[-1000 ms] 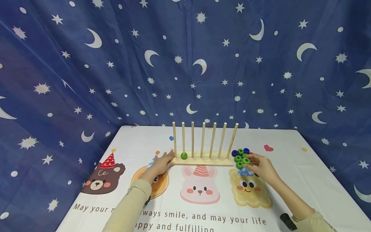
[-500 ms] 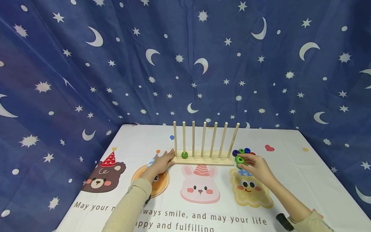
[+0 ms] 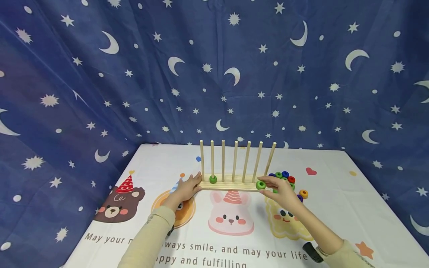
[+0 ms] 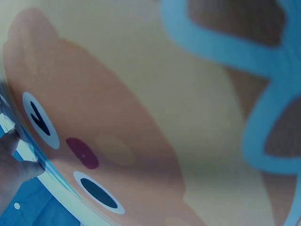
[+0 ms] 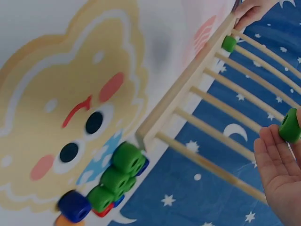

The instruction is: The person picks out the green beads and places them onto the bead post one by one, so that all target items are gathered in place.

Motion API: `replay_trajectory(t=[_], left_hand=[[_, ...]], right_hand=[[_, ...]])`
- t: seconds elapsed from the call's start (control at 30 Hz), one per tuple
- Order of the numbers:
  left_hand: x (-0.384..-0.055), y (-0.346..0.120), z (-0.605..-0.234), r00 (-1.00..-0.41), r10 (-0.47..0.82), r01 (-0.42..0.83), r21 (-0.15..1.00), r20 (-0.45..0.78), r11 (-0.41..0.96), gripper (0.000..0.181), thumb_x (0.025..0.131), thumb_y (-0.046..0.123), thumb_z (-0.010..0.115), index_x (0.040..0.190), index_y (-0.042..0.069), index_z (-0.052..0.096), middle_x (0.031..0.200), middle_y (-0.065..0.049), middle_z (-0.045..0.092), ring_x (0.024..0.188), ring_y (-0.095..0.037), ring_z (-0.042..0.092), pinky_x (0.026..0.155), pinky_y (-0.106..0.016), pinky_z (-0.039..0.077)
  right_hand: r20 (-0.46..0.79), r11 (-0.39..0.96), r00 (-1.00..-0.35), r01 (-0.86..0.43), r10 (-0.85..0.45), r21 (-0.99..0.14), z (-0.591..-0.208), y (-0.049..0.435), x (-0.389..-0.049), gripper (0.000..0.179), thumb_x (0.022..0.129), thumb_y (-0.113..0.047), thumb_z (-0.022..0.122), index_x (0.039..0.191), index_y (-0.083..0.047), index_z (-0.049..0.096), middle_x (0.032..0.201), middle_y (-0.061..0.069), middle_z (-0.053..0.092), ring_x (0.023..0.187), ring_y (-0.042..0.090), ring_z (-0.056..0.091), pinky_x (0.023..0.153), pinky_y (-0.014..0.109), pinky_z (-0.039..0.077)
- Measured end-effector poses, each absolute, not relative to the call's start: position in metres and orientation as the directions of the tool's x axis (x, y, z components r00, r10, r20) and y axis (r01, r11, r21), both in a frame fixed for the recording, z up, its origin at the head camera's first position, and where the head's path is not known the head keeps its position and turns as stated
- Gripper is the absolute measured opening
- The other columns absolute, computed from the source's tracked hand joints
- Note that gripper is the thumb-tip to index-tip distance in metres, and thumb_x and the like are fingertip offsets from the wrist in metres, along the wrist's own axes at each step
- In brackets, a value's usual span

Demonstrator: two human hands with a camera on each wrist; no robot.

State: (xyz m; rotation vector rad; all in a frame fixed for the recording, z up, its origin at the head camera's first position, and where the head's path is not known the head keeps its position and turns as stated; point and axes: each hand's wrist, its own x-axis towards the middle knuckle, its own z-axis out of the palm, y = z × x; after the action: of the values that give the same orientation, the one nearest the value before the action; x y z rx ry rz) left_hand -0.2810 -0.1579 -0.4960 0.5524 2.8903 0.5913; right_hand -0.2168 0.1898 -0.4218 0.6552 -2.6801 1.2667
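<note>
A wooden peg rack with a row of upright pegs stands on the table. One green bead sits low on its second peg from the left. My left hand holds the left end of the rack's base; in the left wrist view only part of this left hand shows at the edge. My right hand pinches another green bead between thumb and fingers, in front of the rack's right end. The right wrist view shows that held green bead apart from the pegs.
Loose beads, green, blue, red and orange, lie right of the rack, partly behind my right hand. A cloth printed with cartoon animals covers the table. A blue star-and-moon curtain hangs behind.
My right hand has taken a green bead from the loose pile and carried it left to the rack's right end. My left hand has stayed at the base.
</note>
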Motion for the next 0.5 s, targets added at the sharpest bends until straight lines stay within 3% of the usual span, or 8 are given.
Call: replay_trajectory(t=[0.5], left_hand=[[-0.281,-0.158,-0.497,-0.925,0.373,0.317,0.407,-0.065,0.857,0.054,0.097,0.028,0.049,0.145,0.005,0.037,0.154,-0.011,0.027,0.137,-0.044,0.031,0.103,-0.075,0.014]], right_hand=[[0.314,0.509,-0.871,-0.479,-0.377,-0.715,-0.424,0.164,-0.221,0.037,0.082,-0.001,0.069,0.118,0.004,0.062,0.113,0.018,0.067,0.103,0.034,0.064,0.088,0.043,0.052]])
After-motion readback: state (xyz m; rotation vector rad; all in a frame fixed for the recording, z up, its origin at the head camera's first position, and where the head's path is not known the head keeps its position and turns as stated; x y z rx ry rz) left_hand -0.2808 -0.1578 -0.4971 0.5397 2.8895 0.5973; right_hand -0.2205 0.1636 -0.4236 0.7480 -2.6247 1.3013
